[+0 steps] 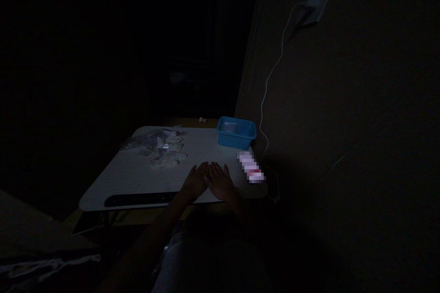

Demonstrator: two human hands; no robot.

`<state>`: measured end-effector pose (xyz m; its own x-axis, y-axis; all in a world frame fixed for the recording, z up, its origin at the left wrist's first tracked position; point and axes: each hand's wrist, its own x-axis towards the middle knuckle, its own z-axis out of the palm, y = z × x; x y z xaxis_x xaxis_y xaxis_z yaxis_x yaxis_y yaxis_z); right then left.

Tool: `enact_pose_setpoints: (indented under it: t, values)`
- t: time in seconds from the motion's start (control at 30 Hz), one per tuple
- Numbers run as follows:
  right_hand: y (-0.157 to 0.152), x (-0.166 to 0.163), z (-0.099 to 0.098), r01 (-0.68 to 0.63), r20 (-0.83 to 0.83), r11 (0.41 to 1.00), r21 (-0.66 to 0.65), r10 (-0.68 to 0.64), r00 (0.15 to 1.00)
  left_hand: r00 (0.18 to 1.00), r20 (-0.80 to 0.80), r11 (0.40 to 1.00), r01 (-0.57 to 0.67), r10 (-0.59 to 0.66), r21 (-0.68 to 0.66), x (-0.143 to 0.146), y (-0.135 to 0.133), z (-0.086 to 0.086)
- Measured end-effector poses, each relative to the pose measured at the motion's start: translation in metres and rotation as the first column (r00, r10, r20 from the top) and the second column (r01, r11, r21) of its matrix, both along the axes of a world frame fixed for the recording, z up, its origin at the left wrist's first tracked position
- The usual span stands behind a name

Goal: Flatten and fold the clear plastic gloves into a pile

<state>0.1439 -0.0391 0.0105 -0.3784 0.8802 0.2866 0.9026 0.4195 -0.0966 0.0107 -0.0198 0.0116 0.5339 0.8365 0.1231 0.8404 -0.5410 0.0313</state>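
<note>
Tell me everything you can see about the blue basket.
The blue basket is rectangular, with rounded corners, a rim and an open top; it looks like plastic. It sits upright at the far right corner of the white table. A pale item lies inside, too dim to identify. Neither the left hand nor the right hand touches it.

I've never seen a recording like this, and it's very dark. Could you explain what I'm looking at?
There is no machine here. This single picture comes from a camera on a person's head, looking forward and down. The left hand and right hand are bare, backs up, close together near the front edge of a pale table. To the left lie crumpled clear plastic and whitish pieces; at the far right stands a blue basket, with a bright pixelated item nearer. Neither hand appears to hold anything.
</note>
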Motion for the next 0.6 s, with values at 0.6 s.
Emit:
enact_pose_setpoints:
  t: [0.6]
  values:
    - [0.001,0.022,-0.003,0.253,-0.261,0.963,-0.089,-0.268,0.927,0.999,0.052,0.990,-0.004,-0.003,0.140,0.001,0.003,-0.012]
